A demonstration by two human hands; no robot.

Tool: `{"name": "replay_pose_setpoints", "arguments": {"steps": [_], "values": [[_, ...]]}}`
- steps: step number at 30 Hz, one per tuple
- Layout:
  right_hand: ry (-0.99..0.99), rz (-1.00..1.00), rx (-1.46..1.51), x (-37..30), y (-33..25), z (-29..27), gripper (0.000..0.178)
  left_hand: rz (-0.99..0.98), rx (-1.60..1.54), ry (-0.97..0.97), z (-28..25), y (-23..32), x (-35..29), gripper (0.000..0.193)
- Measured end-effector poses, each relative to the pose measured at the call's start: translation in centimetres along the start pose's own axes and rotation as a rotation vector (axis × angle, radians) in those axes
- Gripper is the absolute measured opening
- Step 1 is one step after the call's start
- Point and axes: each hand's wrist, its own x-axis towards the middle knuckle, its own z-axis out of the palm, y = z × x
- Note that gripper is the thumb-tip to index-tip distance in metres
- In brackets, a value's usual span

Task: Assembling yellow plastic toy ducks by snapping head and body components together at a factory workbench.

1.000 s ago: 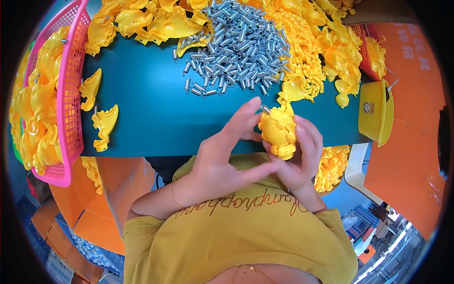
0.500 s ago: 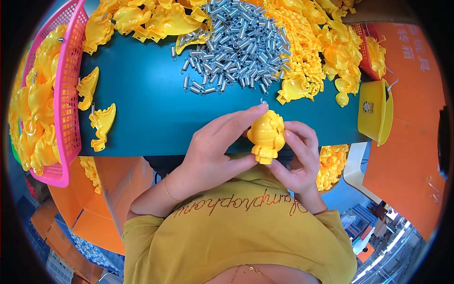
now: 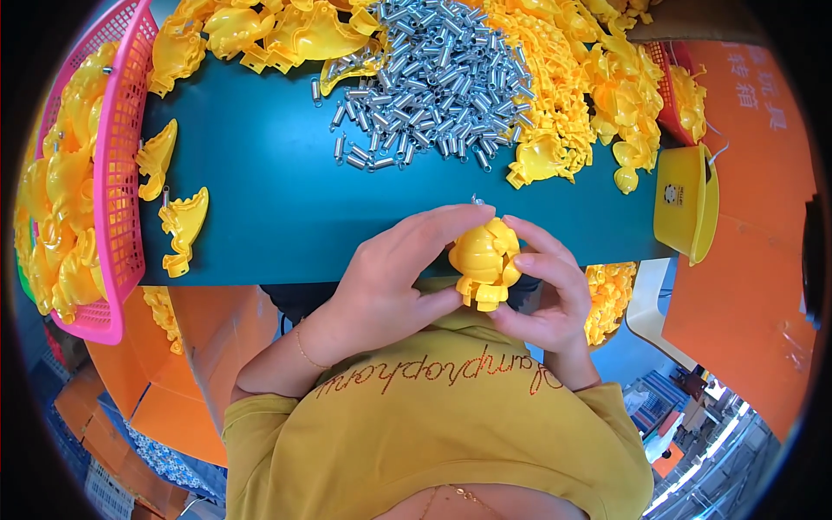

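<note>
Between my hands, above the near edge of the table, is a yellow plastic toy figure (image 3: 485,260) with a rounded body and short legs at its lower end. My left hand (image 3: 400,257) grips it from the left, fingers across its top and thumb low on its side. On the right, my right hand (image 3: 550,282) has its fingertips on the figure's side and its thumb near the bottom. A small metal tip (image 3: 477,200) shows by my left fingertips; what it belongs to is hidden. Farther off lies a heap of metal springs (image 3: 442,82).
A pink basket (image 3: 121,173) full of yellow shells stands at the left. Two loose shell parts (image 3: 184,230) lie beside it. Yellow pieces (image 3: 555,104) are piled along the back and right. A yellow bin (image 3: 685,208) sits at the table's right end, near a red basket (image 3: 666,87).
The figure has turned and tipped a little in my hands, and a gap in its right side now shows. My right index finger has moved up to its top.
</note>
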Motion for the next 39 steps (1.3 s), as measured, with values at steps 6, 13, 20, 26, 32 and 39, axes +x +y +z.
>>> {"name": "replay_pose_setpoints", "arguments": {"steps": [6, 13, 20, 26, 32, 39], "values": [[0.028, -0.005, -0.043, 0.1, -0.5, 0.2, 0.060, 0.008, 0.017, 0.010, 0.1, 0.2, 0.1, 0.074], [-0.059, -0.069, -0.165, 0.0, -0.1, -0.6, 0.081, -0.007, 0.020, -0.012, -0.2, 0.4, 0.0, 0.075], [0.197, 0.181, -0.021, -1.0, 0.5, -2.6, 0.076, -0.011, -0.072, -0.016, -0.5, -0.5, -1.1, 0.082], [-0.007, 0.319, -0.425, 0.6, -0.8, -1.3, 0.064, 0.001, -0.471, 0.018, -0.1, -0.5, -1.2, 0.088], [-0.015, 0.475, 0.308, 1.7, -2.6, -0.7, 0.040, -0.037, -0.428, 0.002, -0.1, -0.5, -1.6, 0.083], [0.018, 0.777, 0.648, 2.7, -2.8, 0.3, 0.029, -0.107, -0.121, -0.156, -2.1, 1.6, -0.1, 0.109]]}}
